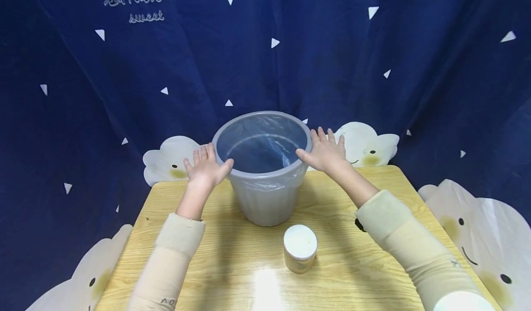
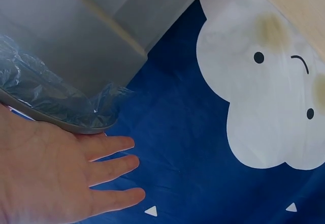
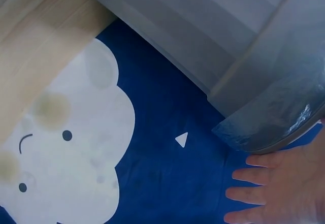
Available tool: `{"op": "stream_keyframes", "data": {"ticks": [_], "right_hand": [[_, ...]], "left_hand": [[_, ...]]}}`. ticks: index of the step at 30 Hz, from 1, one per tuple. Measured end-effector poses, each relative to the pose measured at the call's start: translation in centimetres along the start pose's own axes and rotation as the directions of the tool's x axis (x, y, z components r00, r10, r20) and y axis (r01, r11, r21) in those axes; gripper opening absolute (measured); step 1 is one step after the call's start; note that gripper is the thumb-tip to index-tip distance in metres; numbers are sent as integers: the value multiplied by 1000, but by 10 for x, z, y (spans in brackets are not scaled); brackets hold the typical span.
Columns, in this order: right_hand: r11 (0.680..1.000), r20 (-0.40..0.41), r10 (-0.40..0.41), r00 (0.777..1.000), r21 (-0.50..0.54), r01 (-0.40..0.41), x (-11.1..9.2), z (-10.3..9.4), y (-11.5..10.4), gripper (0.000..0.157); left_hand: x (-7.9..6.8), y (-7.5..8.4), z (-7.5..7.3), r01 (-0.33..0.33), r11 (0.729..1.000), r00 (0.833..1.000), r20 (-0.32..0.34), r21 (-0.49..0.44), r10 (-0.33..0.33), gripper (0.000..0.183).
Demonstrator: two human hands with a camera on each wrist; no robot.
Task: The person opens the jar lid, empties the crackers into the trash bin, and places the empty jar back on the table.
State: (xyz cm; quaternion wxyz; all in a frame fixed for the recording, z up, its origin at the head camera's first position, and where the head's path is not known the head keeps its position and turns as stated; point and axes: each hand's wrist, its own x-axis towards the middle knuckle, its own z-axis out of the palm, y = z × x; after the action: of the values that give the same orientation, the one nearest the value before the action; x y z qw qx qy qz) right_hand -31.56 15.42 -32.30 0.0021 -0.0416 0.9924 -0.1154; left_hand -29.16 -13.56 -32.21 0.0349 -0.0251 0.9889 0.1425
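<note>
A grey plastic trash can (image 1: 265,205) stands upright toward the back of the wooden table. A clear plastic bag (image 1: 265,147) lines it, folded out under the rim ring, as the left wrist view also shows along the bag's edge (image 2: 45,87). My left hand (image 1: 205,167) lies against the left side of the rim, fingers spread and straight, thumb over the edge. On the opposite side my right hand (image 1: 326,153) rests against the rim in the same way, thumb over it. Both wrist views show straight fingers beside the rim.
In front of the can, a small jar with a white lid (image 1: 300,242) stands on the wooden table (image 1: 232,274). A dark blue curtain (image 1: 332,71) with white triangles and clouds hangs behind and around the table. A small black thing (image 1: 359,225) shows beside the right sleeve.
</note>
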Motion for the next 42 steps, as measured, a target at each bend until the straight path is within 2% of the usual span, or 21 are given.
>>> {"op": "stream_keyframes", "data": {"ticks": [42], "right_hand": [[998,-8,31,999,49,-31,0,-7,33,83]], "left_hand": [[14,33,10,-6,1000,1000,-4,18,6,84]]}}
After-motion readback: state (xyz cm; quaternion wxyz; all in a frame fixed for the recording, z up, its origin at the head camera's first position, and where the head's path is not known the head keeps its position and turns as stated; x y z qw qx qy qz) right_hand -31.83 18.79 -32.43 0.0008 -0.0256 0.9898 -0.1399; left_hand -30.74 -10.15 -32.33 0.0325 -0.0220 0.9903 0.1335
